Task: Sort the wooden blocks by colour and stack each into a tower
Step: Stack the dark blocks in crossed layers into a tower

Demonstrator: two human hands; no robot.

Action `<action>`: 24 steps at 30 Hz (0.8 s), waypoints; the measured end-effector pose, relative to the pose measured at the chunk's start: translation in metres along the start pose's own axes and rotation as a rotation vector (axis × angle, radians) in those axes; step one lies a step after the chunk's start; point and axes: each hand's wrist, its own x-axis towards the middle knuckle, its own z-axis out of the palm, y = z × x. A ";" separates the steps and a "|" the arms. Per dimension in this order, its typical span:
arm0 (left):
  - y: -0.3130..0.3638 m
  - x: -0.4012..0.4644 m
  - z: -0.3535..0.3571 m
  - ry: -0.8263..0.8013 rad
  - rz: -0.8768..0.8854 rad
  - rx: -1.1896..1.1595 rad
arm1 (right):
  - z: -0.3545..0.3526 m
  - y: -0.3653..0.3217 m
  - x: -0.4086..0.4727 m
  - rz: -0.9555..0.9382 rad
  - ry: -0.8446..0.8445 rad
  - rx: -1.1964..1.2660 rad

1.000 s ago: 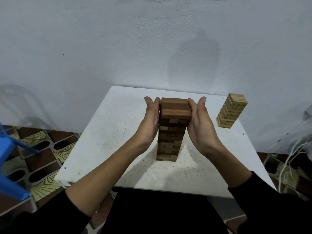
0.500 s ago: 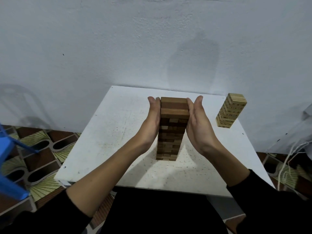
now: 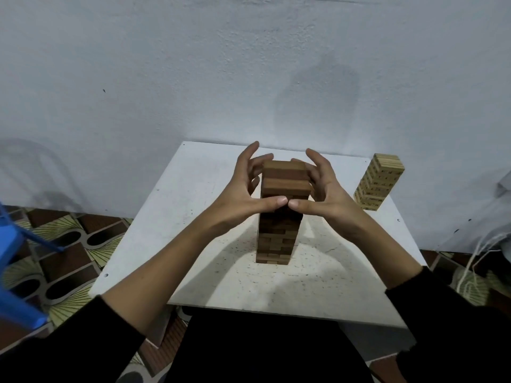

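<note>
**Squaring the dark tower**

Cupping both sides, the left hand [image 3: 237,197] and right hand [image 3: 326,194] curl round the tall dark-brown wooden block tower [image 3: 279,217] mid-desk [image 3: 171,217], thumbs meeting in front. Loose, stiff blocks likely topple; gentle, upper-side pressure suits. The pale wooden block tower [image 3: 378,181] stands well apart.

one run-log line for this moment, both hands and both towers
left hand: cupping dark tower top | right hand: same, thumbs meeting in front | light tower: apart, table back right | loose blocks: none
</note>
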 end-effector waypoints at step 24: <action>-0.007 0.011 -0.006 0.007 -0.014 0.017 | -0.005 0.001 0.011 -0.036 0.014 -0.050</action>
